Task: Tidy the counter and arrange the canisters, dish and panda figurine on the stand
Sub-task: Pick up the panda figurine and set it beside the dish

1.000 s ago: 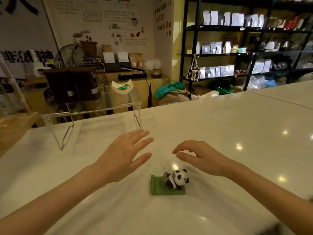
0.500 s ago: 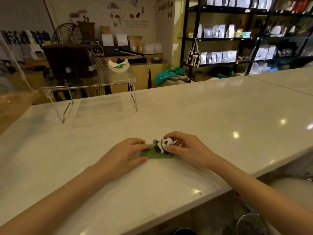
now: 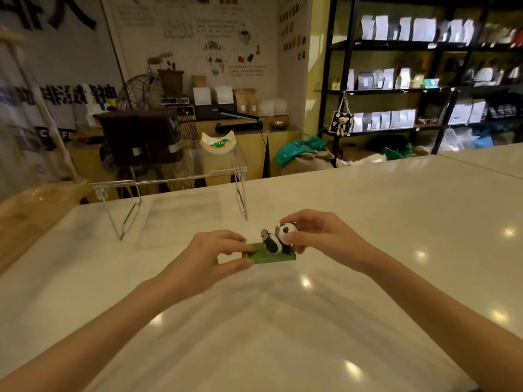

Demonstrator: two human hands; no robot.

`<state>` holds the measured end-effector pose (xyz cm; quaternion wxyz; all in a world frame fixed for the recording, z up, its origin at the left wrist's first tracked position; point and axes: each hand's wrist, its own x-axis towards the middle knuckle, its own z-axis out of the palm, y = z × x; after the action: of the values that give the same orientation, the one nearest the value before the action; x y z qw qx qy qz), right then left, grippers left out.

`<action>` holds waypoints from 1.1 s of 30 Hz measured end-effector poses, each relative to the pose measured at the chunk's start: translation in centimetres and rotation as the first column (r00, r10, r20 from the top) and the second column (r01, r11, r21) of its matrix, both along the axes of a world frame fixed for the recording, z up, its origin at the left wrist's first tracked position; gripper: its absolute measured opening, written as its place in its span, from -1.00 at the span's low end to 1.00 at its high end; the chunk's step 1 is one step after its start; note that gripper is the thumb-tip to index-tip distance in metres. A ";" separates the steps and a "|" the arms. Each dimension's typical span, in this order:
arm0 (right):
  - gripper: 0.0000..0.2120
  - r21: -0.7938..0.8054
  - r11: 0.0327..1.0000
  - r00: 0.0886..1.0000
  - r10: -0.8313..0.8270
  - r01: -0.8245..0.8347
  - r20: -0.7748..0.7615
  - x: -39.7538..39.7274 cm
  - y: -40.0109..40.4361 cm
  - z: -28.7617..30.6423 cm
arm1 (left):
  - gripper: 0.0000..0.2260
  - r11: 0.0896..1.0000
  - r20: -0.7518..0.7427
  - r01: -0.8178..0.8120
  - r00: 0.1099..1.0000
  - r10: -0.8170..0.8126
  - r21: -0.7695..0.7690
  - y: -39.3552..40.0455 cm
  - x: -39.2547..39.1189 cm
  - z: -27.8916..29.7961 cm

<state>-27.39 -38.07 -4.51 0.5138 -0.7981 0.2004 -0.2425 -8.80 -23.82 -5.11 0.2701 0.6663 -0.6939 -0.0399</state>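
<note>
A black-and-white panda figurine (image 3: pixel 274 241) on a flat green base (image 3: pixel 267 258) is in the middle of the white counter (image 3: pixel 368 222). My left hand (image 3: pixel 209 258) pinches the left end of the green base. My right hand (image 3: pixel 319 236) grips the panda's head from the right. Behind them stands a clear acrylic stand (image 3: pixel 169 181). On its top sit two dark brown canisters (image 3: pixel 141 137) at the left and a white dish (image 3: pixel 218 142) with an orange rim and green inside at the right.
A wooden board (image 3: pixel 34 210) lies at the counter's left edge. Beyond the counter are a low cabinet with boxes, green bags on the floor and black shelving (image 3: pixel 424 89) with white pouches.
Both hands came down from open above the counter and closed on the panda figurine. Whether it has left the counter I cannot tell.
</note>
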 end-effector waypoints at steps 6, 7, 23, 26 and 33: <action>-0.80 -0.083 0.995 0.996 0.055 -0.049 0.076 4.4 -3.2 3.7 | -0.77 0.991 -0.092 -0.087 0.993 0.078 -0.098 -2.5 3.1 3.9; -0.81 -0.090 0.994 0.994 0.062 -0.054 0.089 5.1 -3.6 4.4 | -0.77 0.988 -0.092 -0.101 0.992 0.091 -0.119 -2.9 3.7 4.5; -0.68 -0.246 0.969 0.993 -0.005 0.034 0.118 17.0 -11.5 8.4 | -0.72 0.949 -0.121 -0.308 0.947 0.299 -0.065 -11.3 13.5 8.5; -0.72 -0.261 0.963 0.993 -0.035 0.063 0.110 18.4 -12.5 7.9 | -0.74 0.944 -0.134 -0.325 0.939 0.316 -0.054 -12.4 14.5 8.1; -0.71 -0.352 0.930 0.994 -0.086 0.104 0.066 19.8 -13.7 6.5 | -0.73 0.941 -0.150 -0.339 0.930 0.335 0.001 -13.9 15.8 7.2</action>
<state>-7.58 -51.77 1.97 0.3538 -0.8609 0.1791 -0.3188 6.95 -37.76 2.04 0.3319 0.7671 -0.5479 -0.0335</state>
